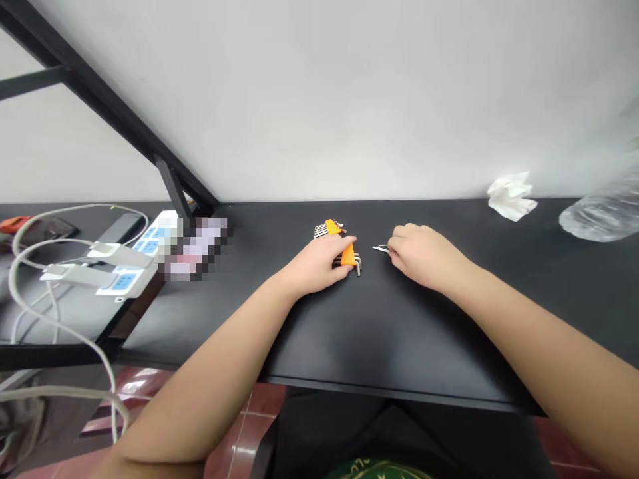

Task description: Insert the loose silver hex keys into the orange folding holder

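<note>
An orange holder with a set of metal hex keys [340, 241] lies on the black table [399, 332] near the back wall. My left hand [319, 265] rests on the holder, fingers closed over its near end. My right hand [418, 255] is just to the right of it, fingers pinched on one thin metal hex key [380, 249] whose tip points left toward the holder.
A crumpled white tissue [510, 197] and a clear plastic bag [602, 214] lie at the back right. On the left, a white power strip [134, 256] with plugs and grey cables [60, 313] sits on a lower surface. A black frame [100, 100] runs diagonally at upper left.
</note>
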Motion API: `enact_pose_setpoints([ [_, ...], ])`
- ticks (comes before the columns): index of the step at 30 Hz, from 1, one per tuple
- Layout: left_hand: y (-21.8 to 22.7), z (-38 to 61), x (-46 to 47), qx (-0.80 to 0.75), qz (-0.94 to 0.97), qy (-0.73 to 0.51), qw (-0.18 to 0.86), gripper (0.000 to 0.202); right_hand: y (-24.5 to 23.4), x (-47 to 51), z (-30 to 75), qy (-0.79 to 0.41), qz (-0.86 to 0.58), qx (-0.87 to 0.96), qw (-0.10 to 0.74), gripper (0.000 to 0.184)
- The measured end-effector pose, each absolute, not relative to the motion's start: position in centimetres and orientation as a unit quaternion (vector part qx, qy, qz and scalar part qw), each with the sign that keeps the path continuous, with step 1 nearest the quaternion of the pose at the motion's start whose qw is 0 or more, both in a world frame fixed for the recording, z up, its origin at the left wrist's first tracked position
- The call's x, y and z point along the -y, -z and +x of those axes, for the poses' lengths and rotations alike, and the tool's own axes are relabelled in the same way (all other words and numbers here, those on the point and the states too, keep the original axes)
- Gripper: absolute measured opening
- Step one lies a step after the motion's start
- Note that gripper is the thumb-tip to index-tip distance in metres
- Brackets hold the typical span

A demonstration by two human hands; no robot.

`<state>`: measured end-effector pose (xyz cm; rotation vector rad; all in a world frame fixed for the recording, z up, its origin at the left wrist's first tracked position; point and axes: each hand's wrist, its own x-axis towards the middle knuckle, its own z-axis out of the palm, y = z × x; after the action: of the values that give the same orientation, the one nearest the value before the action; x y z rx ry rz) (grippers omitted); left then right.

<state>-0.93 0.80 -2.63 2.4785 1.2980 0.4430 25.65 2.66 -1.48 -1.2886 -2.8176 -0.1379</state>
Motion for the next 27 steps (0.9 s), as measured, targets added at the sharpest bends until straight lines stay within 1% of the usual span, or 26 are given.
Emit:
enact_pose_setpoints([
  [4, 2.8, -0.8, -0.8, -0.449, 0.866, -0.161, 0.151, 0.055, 1.6, -2.5, 25.4, 0.065, -0.409, 0.910, 0.018, 0.025],
  [9, 2.7, -0.6, -0.8, -0.438, 0.869, -0.179, 0.145, 0.053, 1.4, -2.0, 24.9, 0.042, -0.418, 0.904, 0.080, 0.016],
  [15, 2.4, -0.2, -0.5, -0.414, 0.869, -0.224, 0.153, 0.052, 0.9, -1.2, 24.0, -0.074, -0.402, 0.909, 0.084, 0.010],
  [18, 2.4, -0.2, -0.4, -0.409, 0.869, -0.230, 0.154, 0.051, 1.1, -1.3, 24.1, -0.120, -0.393, 0.906, 0.102, 0.010],
  [20, 2.4, -0.3, -0.4, -0.410, 0.869, -0.230, 0.151, 0.050, 1.1, -1.5, 24.4, -0.148, -0.380, 0.904, 0.126, 0.011],
  [24, 2.2, 0.0, -0.1, -0.406, 0.875, -0.229, 0.133, 0.048, 0.7, -1.7, 24.9, -0.202, -0.342, 0.896, 0.200, 0.016],
  [27, 1.9, 0.6, 0.3, -0.377, 0.890, -0.225, 0.123, 0.042, 0.3, -1.6, 24.7, -0.282, -0.350, 0.862, 0.237, 0.018],
])
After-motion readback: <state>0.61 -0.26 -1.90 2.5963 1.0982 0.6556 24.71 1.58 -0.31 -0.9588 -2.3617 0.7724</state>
